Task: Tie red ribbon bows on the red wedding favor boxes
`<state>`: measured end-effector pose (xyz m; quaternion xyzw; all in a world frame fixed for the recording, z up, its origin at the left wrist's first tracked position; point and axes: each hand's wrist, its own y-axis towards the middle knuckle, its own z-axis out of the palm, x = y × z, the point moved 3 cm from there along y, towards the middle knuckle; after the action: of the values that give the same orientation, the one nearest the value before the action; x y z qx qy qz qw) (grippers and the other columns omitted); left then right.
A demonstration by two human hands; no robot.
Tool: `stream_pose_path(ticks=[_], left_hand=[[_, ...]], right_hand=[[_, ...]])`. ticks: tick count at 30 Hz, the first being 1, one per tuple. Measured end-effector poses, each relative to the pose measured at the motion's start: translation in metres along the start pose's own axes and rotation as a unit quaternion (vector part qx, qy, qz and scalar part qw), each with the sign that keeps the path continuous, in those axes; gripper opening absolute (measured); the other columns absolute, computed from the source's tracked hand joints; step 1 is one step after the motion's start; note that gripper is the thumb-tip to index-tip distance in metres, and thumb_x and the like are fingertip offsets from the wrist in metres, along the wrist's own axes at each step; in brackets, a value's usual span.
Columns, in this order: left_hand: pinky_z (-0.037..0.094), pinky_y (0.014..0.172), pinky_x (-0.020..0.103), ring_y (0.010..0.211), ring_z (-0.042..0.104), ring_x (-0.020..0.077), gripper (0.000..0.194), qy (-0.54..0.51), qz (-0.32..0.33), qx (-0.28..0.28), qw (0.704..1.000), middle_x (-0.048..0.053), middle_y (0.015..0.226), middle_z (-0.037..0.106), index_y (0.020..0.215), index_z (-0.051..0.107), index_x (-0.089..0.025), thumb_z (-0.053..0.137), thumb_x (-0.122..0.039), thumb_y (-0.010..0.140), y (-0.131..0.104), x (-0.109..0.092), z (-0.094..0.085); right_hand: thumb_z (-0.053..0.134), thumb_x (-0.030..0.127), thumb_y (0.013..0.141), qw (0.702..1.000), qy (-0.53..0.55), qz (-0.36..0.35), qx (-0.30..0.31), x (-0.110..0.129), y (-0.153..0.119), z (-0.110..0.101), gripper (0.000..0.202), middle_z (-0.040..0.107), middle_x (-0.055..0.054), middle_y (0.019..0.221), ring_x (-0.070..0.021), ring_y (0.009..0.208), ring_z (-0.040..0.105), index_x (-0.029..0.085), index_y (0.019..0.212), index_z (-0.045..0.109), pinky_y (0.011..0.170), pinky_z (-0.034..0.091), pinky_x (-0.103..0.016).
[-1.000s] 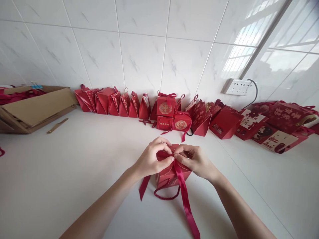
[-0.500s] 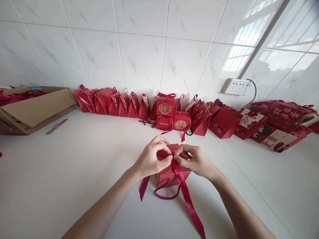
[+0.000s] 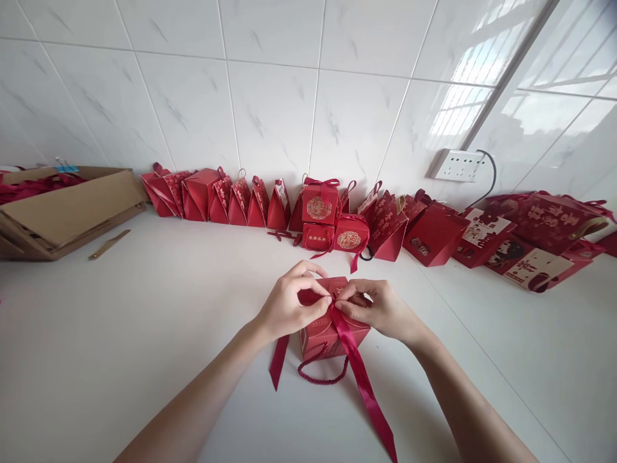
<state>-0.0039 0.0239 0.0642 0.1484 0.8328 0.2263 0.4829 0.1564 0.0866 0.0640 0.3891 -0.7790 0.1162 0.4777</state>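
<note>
A red gift box [image 3: 321, 337] with a twisted cord handle [image 3: 324, 382] stands on the white table in front of me. Over its top, my left hand [image 3: 295, 302] and my right hand [image 3: 378, 310] pinch a dark red satin ribbon [image 3: 357, 363] between thumb and forefinger, their fingertips nearly meeting at the middle. One long ribbon tail runs down the box front and across the table toward me. The other tail lies left of the box, below my left wrist. The knot area is partly covered by my fingers.
Several red gift boxes [image 3: 197, 196] line the tiled wall, some stacked and tied with bows [image 3: 329, 183]. A cardboard box [image 3: 67, 204] of red ribbons sits at far left, near a brown strip-like blade [image 3: 110, 244]. A power strip [image 3: 457, 166] is on the wall at right.
The fingers of my left hand have closed in slightly, narrowing the ribbon loop at the centre. Otherwise the hands, box and ribbon tails stay almost in place.
</note>
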Motion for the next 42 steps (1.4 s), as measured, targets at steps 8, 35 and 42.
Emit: stream_pose_path(ticks=[8, 35, 42], left_hand=[[0.044, 0.092, 0.037, 0.101, 0.057, 0.0225, 0.007, -0.060, -0.076, 0.025, 0.995, 0.007, 0.106, 0.058, 0.066, 0.064, -0.018, 0.061, -0.024, 0.068, 0.001, 0.002, 0.002], [0.050, 0.073, 0.028, 0.088, 0.061, 0.0172, 0.005, 0.085, 0.058, -0.041, 0.994, 0.005, 0.106, 0.058, 0.069, 0.061, -0.018, 0.062, -0.013, 0.071, -0.002, -0.003, -0.001], [0.049, 0.062, 0.026, 0.069, 0.058, 0.0116, 0.019, 0.104, 0.074, -0.112, 0.986, 0.005, 0.101, 0.058, 0.070, 0.059, -0.018, 0.047, -0.005, 0.073, 0.001, -0.002, -0.011]], right_hand=[[0.057, 0.025, 0.079, 0.999, -0.020, -0.039, -0.031, 0.005, -0.001, 0.002, 0.012, 0.050, 0.002, 0.060, -0.0084, 0.053, 0.036, 0.017, 0.072, 0.063, 0.050, 0.033, -0.022], [0.050, 0.014, 0.069, 0.997, -0.030, -0.057, -0.046, 0.009, -0.004, 0.006, 0.007, 0.036, 0.007, 0.052, -0.0069, 0.050, 0.028, 0.018, 0.063, 0.052, 0.049, 0.028, -0.022], [0.049, 0.009, 0.065, 0.997, 0.000, -0.079, 0.014, 0.018, -0.007, 0.010, 0.010, 0.036, 0.007, 0.055, -0.0068, 0.052, 0.030, 0.019, 0.063, 0.048, 0.049, 0.028, -0.021]])
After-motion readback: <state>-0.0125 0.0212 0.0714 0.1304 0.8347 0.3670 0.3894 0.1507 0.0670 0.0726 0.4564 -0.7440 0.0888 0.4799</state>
